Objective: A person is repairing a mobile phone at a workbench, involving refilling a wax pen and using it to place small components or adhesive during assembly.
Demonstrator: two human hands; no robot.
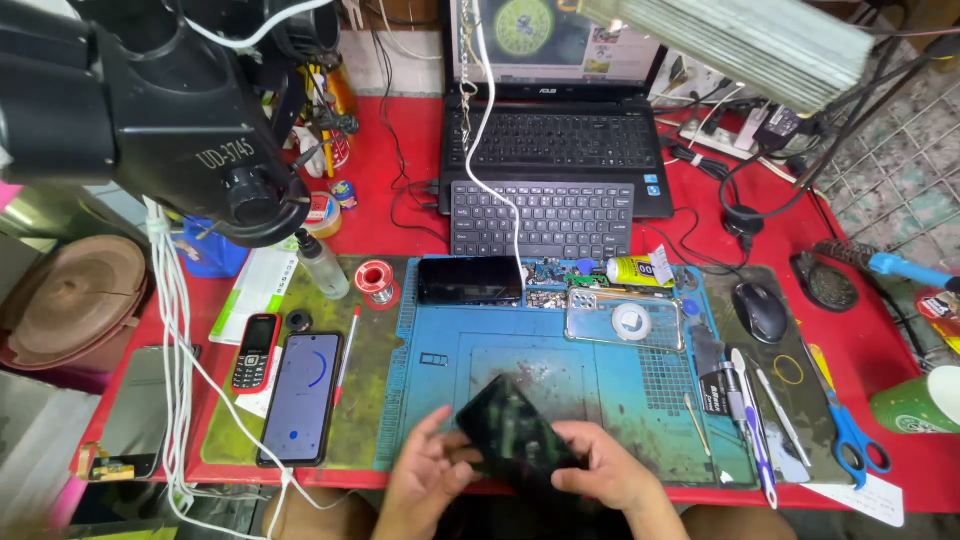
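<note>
While your left hand (pixel 425 475) and right hand (pixel 600 470) pinch the dark phone (pixel 515 432) only by its edges, tilted above the blue mat (pixel 600 385) at the worktop's near edge, a loose grip could drop it floorward.

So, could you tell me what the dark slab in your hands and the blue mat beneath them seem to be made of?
The dark slab, held by the left hand and right hand, looks like glossy glass, since it mirrors greenish light. The blue mat looks like matte silicone or rubber, given its moulded ridges and recesses; I cannot be sure.
</note>
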